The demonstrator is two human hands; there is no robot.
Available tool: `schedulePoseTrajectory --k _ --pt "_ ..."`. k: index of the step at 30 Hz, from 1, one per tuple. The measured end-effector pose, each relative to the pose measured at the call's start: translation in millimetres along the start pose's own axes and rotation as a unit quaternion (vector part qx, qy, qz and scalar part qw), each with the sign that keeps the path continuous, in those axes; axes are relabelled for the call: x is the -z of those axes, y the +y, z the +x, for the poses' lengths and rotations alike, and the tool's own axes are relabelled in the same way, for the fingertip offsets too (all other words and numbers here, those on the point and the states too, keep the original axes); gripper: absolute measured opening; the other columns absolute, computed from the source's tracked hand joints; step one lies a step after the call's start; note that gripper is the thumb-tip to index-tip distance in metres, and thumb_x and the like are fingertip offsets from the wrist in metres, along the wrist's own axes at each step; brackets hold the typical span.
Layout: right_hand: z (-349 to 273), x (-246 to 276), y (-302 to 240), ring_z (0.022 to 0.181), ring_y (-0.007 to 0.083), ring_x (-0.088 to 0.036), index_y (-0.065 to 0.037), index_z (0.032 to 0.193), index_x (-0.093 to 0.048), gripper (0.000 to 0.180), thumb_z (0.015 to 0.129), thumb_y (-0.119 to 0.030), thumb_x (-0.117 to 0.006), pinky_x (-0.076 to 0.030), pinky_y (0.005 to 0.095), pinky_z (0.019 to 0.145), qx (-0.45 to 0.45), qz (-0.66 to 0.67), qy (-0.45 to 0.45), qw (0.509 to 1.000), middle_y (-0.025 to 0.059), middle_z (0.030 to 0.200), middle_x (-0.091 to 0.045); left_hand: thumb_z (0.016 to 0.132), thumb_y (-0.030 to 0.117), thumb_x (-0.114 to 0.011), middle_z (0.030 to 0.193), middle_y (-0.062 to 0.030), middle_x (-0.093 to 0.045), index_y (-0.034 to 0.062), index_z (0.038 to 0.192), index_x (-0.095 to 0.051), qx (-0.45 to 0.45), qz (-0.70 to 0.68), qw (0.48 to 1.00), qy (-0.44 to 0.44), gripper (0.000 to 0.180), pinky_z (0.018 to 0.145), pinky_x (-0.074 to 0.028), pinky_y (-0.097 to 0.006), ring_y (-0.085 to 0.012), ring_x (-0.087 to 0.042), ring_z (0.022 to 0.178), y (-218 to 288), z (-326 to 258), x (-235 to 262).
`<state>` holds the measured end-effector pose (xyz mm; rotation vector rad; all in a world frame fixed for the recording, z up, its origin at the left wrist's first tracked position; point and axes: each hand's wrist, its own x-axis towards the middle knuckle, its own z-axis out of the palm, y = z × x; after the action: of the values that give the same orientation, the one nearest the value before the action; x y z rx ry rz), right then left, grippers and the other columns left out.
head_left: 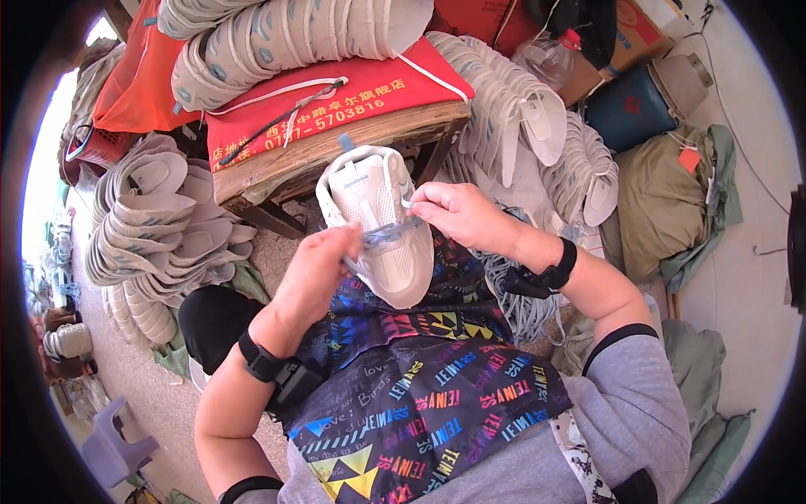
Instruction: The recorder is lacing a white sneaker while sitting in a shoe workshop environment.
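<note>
Stacked soles surround our lap, where the shoe rests. Our left hand and right hand pinch the lace tight; lacing seems partly done, upper eyelets remain.

Lap: my patterned dark apron carries the white shoe, which rests on it with its toe toward me.
Wooden stool: a low wooden stool stands just past the shoe.
On the stool: a red cloth with printed writing lies flat over its top, and a row of pale shoe uppers is stacked on the cloth.
Floor, my left: fanned piles of pale uppers sit on the floor, with a small grey plastic stool nearer me.
Floor, my right: more pale uppers lean in rows beside a bundle of grey laces.
</note>
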<state>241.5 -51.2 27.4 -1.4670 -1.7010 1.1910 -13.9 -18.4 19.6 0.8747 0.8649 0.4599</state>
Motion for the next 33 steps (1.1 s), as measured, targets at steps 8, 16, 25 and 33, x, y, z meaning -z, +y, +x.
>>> schedulePoseTrajectory --k 8,16,25,33 --pt "-3 -2 -8 0.066 0.0225 -0.063 -0.003 0.098 -0.066 0.023 0.093 -0.024 -0.058 -0.048 0.0333 0.063 -0.010 -0.035 0.023 0.999 0.0122 0.075 -0.066 0.096 0.029 -0.059 0.091 -0.0020 -0.057 0.0007 0.112 -0.055 -0.015 -0.025 0.988 0.149 0.033 0.064 -0.043 -0.023 -0.0076 -0.053 0.072 -7 2 26" --pt "-6 4 -25 0.071 0.0094 -0.060 -0.002 0.097 -0.067 0.019 0.092 -0.020 -0.063 -0.048 0.0268 0.065 -0.072 -0.132 0.013 0.989 0.0046 0.080 -0.066 0.086 0.001 -0.066 0.094 -0.0034 -0.060 -0.0017 0.117 -0.057 -0.108 0.225 0.963 0.101 0.032 0.072 -0.050 -0.021 -0.0087 -0.060 0.080 -17 -10 25" --pt "-6 1 -19 0.065 0.0112 -0.061 -0.003 0.093 -0.068 0.016 0.090 -0.019 -0.065 -0.047 0.0274 0.061 -0.007 -0.121 0.038 0.992 0.0034 0.071 -0.064 0.094 0.001 -0.057 0.095 -0.0065 -0.066 -0.0039 0.118 -0.056 -0.117 -0.017 0.983 0.140 0.025 0.078 -0.052 -0.024 -0.0139 -0.067 0.089 -4 -16 28" --pt "3 -6 -20 0.064 0.0228 -0.063 -0.006 0.084 -0.066 0.017 0.084 -0.023 -0.065 -0.047 0.0355 0.059 0.000 -0.183 0.067 0.981 0.0104 0.070 -0.063 0.097 0.004 -0.055 0.100 -0.0122 -0.068 -0.0062 0.111 -0.060 -0.105 0.055 0.986 0.117 0.018 0.079 -0.056 -0.028 -0.0185 -0.070 0.086 -8 -22 24"
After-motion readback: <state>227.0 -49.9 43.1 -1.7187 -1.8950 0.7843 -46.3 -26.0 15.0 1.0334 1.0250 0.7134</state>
